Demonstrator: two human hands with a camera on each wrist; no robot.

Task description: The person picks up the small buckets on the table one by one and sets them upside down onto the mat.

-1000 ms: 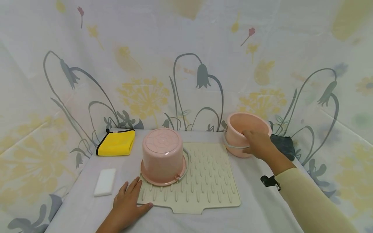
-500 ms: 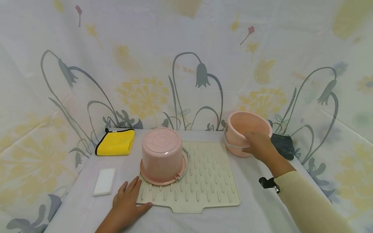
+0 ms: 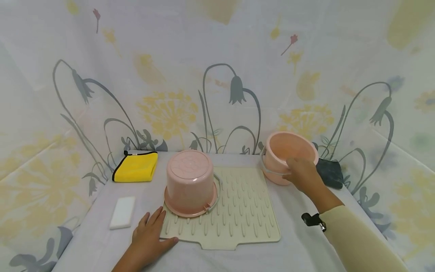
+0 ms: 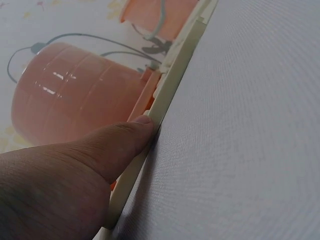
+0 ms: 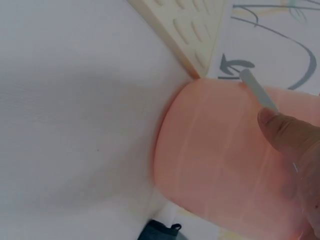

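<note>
My right hand holds the near rim of an upright pink bucket. In the right wrist view my thumb lies on the outer wall of this bucket, at the grey bail handle; the fingers are hidden. A second pink bucket stands upside down on the left part of a cream ribbed draining mat. Fingers spread, my left hand rests at the mat's front left corner. The left wrist view shows its thumb against the edge of the mat.
A folded yellow cloth with black trim lies at the back left. Nearer, a white sponge block lies on the white-covered table. Behind my right hand is a dark folded cloth. A flower-patterned curtain encloses the back and sides.
Very little differs. The head view shifts slightly; my right hand stays at the rim of the upright bucket and my left hand stays at the mat's corner.
</note>
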